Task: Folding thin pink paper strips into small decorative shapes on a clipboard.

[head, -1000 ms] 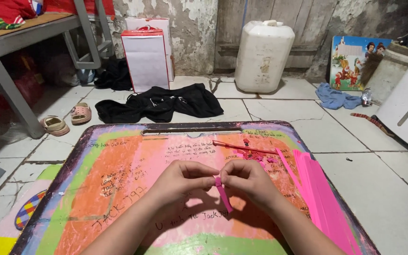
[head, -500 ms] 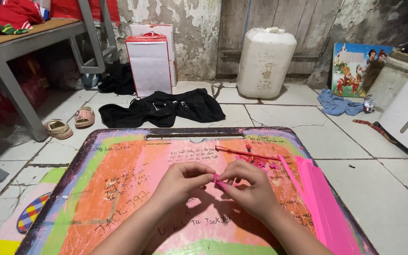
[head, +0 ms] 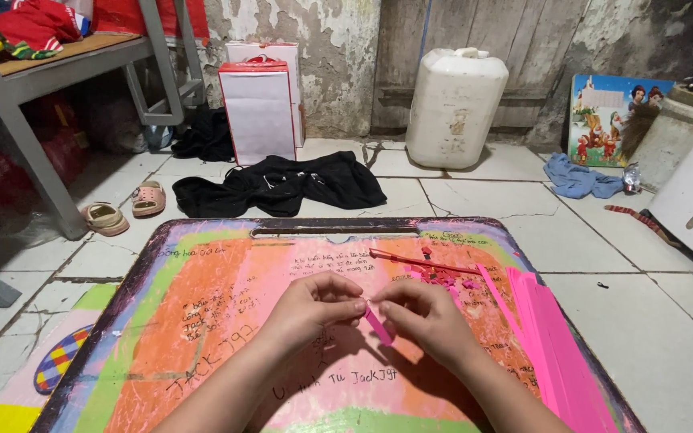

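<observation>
Folding stage: both hands pinch one pink paper strip (head: 378, 325) over the board's (head: 202, 321) centre.
Left hand (head: 314, 303) and right hand (head: 423, 314) grasp it by the fingertips; spare strips (head: 551, 337) lie along the right edge; next fold likely needs a tighter crease.

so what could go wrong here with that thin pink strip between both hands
1. The narrow pink paper strip is pinched only by the fingertips of the left hand and right hand; a hard tug might tear or crease it.
2. The stack of long pink paper strips lies along the right edge of the colourful scribbled folding table; the right forearm could nudge it off.
</observation>
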